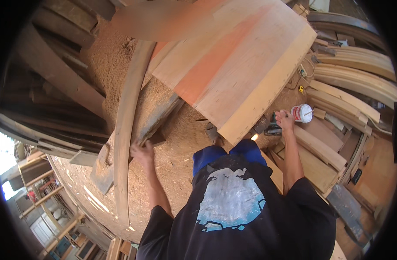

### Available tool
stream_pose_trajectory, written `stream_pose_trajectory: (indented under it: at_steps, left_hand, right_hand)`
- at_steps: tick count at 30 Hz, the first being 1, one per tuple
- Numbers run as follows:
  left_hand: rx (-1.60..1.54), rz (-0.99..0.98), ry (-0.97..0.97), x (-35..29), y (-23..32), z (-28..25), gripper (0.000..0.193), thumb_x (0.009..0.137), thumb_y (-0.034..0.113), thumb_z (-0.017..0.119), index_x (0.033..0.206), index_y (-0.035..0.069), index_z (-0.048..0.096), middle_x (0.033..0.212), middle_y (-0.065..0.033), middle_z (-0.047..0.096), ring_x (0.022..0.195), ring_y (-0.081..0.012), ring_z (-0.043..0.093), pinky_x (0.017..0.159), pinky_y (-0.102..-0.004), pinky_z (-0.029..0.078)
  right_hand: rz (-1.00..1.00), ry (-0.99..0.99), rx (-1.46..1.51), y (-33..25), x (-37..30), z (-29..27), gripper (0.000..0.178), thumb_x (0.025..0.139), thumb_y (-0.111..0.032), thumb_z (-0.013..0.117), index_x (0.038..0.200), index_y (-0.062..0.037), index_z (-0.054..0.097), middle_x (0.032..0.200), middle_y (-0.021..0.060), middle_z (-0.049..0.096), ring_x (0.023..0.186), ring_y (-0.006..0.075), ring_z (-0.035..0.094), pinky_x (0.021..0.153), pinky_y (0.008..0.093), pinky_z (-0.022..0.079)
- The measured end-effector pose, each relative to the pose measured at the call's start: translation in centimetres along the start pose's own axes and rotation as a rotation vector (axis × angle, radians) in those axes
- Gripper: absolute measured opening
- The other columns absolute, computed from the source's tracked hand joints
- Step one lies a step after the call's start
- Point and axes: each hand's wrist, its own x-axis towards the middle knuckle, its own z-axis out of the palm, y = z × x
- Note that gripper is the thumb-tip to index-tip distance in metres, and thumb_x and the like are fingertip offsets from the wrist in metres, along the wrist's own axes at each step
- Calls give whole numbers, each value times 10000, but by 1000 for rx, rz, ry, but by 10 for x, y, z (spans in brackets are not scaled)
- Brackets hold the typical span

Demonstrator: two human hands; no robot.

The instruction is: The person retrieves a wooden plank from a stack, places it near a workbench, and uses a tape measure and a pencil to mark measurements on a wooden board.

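Note:
My left hand point(143, 152) is at the right edge of a long, slightly curved wooden board point(125, 130). Its fingers are blurred, so whether they grip the edge is unclear. My right hand point(285, 121) is closed, fingers curled, between a dark green tool point(274, 126) and a white bucket point(302, 113) with a red label and a thin stick across its top. What the fingers hold, if anything, cannot be made out. Ahead of me lies a wide panel point(233, 69) of joined planks, pale with reddish-orange strips.
A thick weathered timber point(153, 113) lies beneath the long board. Sawdust point(172, 151) covers the ground. Curved planks point(356, 78) are stacked at the right, above boards point(319, 145). A yellow tape measure point(301, 89) lies near a cord. Dark timbers point(60, 82) fill the left.

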Motion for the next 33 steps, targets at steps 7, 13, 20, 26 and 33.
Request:
stream_pose_trajectory:
  at_steps: [7, 13, 20, 26, 33]
  left_hand:
    - [-950, -262, -897, -81, 192, 66, 522, 894, 274, 708, 1263, -31, 500, 1183, -148, 601, 1031, -257, 608, 870, -405, 509]
    - [-1384, -568, -1447, -88, 238, 52, 357, 1001, 222, 520, 1287, 12, 485, 1212, -142, 602, 1063, -271, 606, 916, -426, 484]
    - [-1208, -468, -1621, -79, 237, 66, 332, 1023, 212, 482, 1331, 88, 481, 1213, -106, 602, 1009, -240, 604, 783, -388, 524]
    - [-986, -279, -1520, -67, 240, 62, 385, 991, 308, 566, 1197, -17, 583, 981, -114, 688, 675, -199, 650, 607, -315, 524]
    - [-653, -100, -1526, -53, 250, 64, 499, 970, 345, 599, 1255, -59, 536, 1032, -167, 674, 742, -226, 679, 650, -352, 574]
  right_hand:
    - [207, 65, 95, 111, -17, -41, 146, 975, -198, 588, 1051, -74, 590, 833, 59, 651, 583, 91, 563, 420, 214, 391]
    - [282, 103, 126, 174, -42, -85, 110, 908, -49, 573, 1017, -45, 590, 777, 74, 621, 527, 105, 515, 402, 237, 366]
    - [310, 194, -57, 275, -72, -105, 149, 927, -148, 586, 831, -38, 615, 616, 37, 561, 478, 140, 501, 404, 314, 371]
    - [433, 158, -122, 257, -85, -92, 221, 925, -183, 586, 749, -52, 605, 590, 42, 549, 433, 159, 485, 394, 316, 366]
    - [152, 202, -238, 244, -45, -95, 155, 873, -177, 618, 846, -40, 685, 667, 80, 634, 564, 180, 598, 484, 339, 466]
